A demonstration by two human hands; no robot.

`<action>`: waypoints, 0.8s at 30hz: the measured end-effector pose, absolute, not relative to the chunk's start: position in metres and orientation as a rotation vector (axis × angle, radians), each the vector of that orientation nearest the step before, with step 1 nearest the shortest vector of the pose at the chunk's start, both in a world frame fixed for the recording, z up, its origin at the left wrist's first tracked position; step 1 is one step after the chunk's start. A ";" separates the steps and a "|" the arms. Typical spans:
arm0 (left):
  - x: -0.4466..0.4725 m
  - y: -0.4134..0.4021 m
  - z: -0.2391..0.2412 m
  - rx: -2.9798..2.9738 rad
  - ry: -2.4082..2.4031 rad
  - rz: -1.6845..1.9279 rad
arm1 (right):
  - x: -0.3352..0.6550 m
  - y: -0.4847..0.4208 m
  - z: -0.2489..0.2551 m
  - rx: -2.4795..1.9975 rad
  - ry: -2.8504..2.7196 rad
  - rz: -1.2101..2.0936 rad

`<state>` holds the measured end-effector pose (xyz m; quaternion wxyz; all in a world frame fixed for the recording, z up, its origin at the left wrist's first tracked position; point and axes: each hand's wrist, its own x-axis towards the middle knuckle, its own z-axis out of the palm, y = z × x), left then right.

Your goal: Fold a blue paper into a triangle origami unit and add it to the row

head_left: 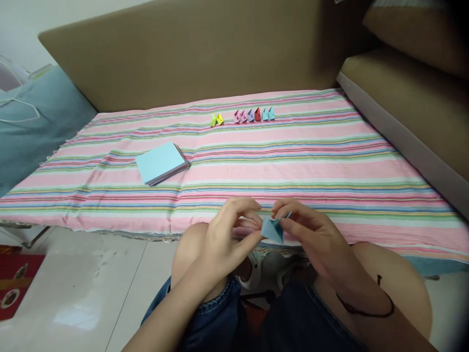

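Both hands meet just right of lower centre, and over my link I see the left hand (224,243) nearly closed, thumb and fingertips on the left corner of a light-blue folded paper (271,231); the right hand (318,236) pinches its right side between thumb and forefinger.

As to progress, a stack of sheets (159,163) at centre left lies flat and unfolded. At upper centre, a row of six folded pieces (257,114) in pink, lavender, red and light blue looks finished to me, as does the yellow and green pair (219,119) left of it. I judge the held paper partly shaped: it has pointed flaps, but fingertips hide some folds.

Around this, a striped cloth (293,168) spans the middle, a brown sofa back (201,49) rises across the top, and cushions (403,105) crowd the upper right. Bare knees (397,283) sit close below the hands, limiting room there. A red item (22,281) occupies the lower left.
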<state>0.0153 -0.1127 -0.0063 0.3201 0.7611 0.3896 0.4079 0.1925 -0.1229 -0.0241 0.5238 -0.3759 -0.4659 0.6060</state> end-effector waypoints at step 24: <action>0.018 -0.105 0.017 1.182 0.767 0.787 | 0.187 -0.126 -0.027 -0.635 -0.726 2.050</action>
